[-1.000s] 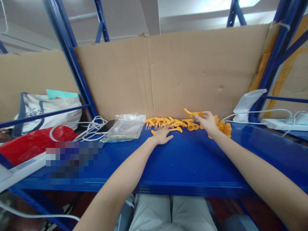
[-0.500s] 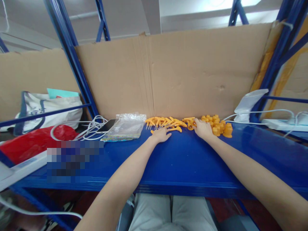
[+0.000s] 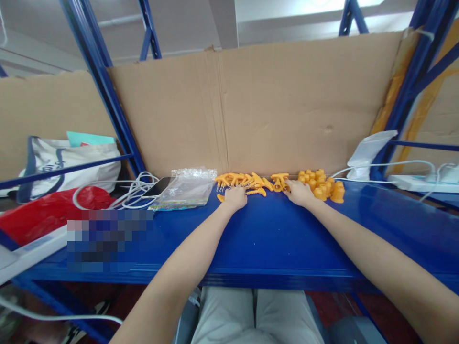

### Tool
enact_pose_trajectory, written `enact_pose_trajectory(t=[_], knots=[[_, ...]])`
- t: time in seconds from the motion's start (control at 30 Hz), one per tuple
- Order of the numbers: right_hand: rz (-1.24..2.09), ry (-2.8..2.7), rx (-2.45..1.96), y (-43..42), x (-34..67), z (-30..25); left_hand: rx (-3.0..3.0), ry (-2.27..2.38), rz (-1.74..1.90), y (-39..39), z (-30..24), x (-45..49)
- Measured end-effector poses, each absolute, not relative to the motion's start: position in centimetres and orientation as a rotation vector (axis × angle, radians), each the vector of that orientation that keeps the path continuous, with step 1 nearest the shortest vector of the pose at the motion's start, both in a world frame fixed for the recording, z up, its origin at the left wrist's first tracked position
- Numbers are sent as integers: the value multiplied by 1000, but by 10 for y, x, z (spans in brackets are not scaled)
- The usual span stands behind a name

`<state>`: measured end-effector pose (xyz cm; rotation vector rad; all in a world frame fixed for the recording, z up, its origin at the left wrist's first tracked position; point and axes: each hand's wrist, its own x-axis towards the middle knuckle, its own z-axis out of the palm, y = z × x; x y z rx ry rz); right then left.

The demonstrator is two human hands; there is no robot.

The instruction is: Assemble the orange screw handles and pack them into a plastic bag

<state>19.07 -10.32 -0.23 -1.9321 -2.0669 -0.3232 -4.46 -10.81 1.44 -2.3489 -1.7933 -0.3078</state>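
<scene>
A heap of orange curved plastic pieces (image 3: 247,180) with small metal chains lies at the back of the blue shelf (image 3: 272,234). My left hand (image 3: 234,198) is at the heap's front edge, fingers curled down over the pieces. To the right stands a cluster of orange round caps (image 3: 324,187). My right hand (image 3: 299,192) lies low on the shelf between the heap and the caps. Its fingers are stretched out and the tips touch one orange piece (image 3: 278,183).
A cardboard sheet (image 3: 287,105) backs the shelf. On the left lie a clear plastic bag (image 3: 186,188), a phone (image 3: 157,187), white cables (image 3: 131,191), a red bag (image 3: 46,212) and a white tote bag (image 3: 71,162). A white power strip (image 3: 419,181) sits at the right.
My right hand has lowered the orange piece it held up and come down to the shelf by the heap. My left hand has slid forward from flat on the shelf and curled over the heap.
</scene>
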Motion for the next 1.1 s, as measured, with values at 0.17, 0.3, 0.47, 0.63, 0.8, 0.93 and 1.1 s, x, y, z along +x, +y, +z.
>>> enact_pose_trajectory(t=[0.17,0.3,0.47,0.63,0.8,0.93,1.1], knots=[[-303,-2086,-1898,-98,193,-9,-2343,-1818,-287,-109,14,-46],[-231,-2068,-1917,-96,195,-11,-2335,-1849,-353,-107,13,-46],[-203,-2083,-1901,-93,198,-13,-2360,-1732,-675,-100,12,-48],[-182,-2091,-1909,-92,198,-14,-2425,-1529,-972,-100,14,-43],[-159,-2095,-1917,-90,198,-15,-2422,-1457,-1398,-105,18,-32],[-188,-2107,-1866,-86,201,-17,-2458,-1495,-1610,-104,18,-28],[-174,-2105,-1886,-88,200,-17,-2564,-1595,-1572,-100,10,-28]])
